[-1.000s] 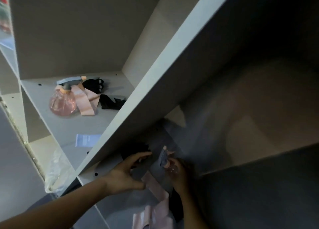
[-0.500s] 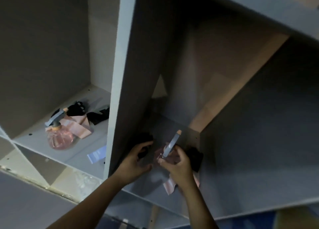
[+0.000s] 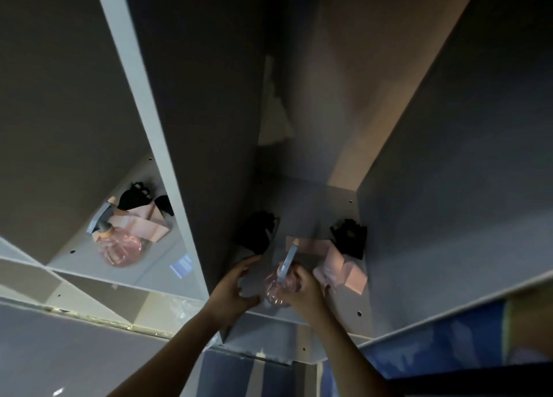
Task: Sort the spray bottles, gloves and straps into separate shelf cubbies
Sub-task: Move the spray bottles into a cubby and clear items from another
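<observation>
In the dim middle cubby my right hand (image 3: 302, 289) grips a clear pink spray bottle (image 3: 276, 292) with a grey-blue trigger head. My left hand (image 3: 236, 286) is open beside it, fingers curled, just below a black glove (image 3: 258, 232). A second black glove (image 3: 350, 236) lies at the cubby's right wall, with a pink strap (image 3: 338, 262) folded in front of it. The left cubby holds another pink spray bottle (image 3: 119, 244), a pink strap (image 3: 146, 226) and black gloves (image 3: 136, 194) in a heap.
A white upright panel (image 3: 155, 133) divides the two cubbies. A small blue-and-white label (image 3: 182, 265) lies near the left cubby's front edge. Lower shelves (image 3: 89, 295) and a blue surface (image 3: 434, 345) lie below the unit.
The view has swung so the middle cubby is centred. My right hand has drawn the spray bottle toward the front edge, uncovering both gloves and the strap. My left hand stays beside it.
</observation>
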The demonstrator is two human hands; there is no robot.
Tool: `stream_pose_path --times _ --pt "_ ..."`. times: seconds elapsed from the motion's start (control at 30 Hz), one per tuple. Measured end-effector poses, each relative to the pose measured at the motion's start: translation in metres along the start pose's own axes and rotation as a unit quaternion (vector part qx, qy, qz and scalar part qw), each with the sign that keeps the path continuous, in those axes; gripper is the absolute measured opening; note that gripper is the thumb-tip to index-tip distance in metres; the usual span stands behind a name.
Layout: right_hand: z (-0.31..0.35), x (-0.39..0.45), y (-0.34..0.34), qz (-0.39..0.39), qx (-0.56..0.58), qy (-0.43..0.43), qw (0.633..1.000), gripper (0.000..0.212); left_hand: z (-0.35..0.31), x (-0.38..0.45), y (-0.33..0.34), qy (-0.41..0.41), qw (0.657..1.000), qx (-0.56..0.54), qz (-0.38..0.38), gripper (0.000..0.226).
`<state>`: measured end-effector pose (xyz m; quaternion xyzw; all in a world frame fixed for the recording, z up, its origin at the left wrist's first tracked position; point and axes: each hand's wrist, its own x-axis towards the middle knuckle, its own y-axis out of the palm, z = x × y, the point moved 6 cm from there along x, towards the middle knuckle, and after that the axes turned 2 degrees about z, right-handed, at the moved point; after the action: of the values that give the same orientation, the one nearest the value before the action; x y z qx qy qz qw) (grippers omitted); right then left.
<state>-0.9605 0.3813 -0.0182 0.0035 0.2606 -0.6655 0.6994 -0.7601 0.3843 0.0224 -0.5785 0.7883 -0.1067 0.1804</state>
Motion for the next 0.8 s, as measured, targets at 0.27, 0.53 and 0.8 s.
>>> stream_pose_path --times 0.27,0.53,0.8 --pt "0.005 0.001 -0.002 -0.005 0.005 -0.011 1.000 0.058 0.001 -0.002 0.004 -0.015 1.000 -0.005 -0.007 0.080" --pt "0.029 -0.035 -0.018 -0.023 -0.013 -0.073 0.997 0.098 -0.022 -0.035 -0.012 -0.001 0.997 -0.064 -0.040 0.073" --pt "0.117 -0.109 -0.018 -0.095 -0.059 -0.350 0.930 0.110 -0.057 -0.107 -0.051 0.036 0.986 -0.105 -0.124 0.075"
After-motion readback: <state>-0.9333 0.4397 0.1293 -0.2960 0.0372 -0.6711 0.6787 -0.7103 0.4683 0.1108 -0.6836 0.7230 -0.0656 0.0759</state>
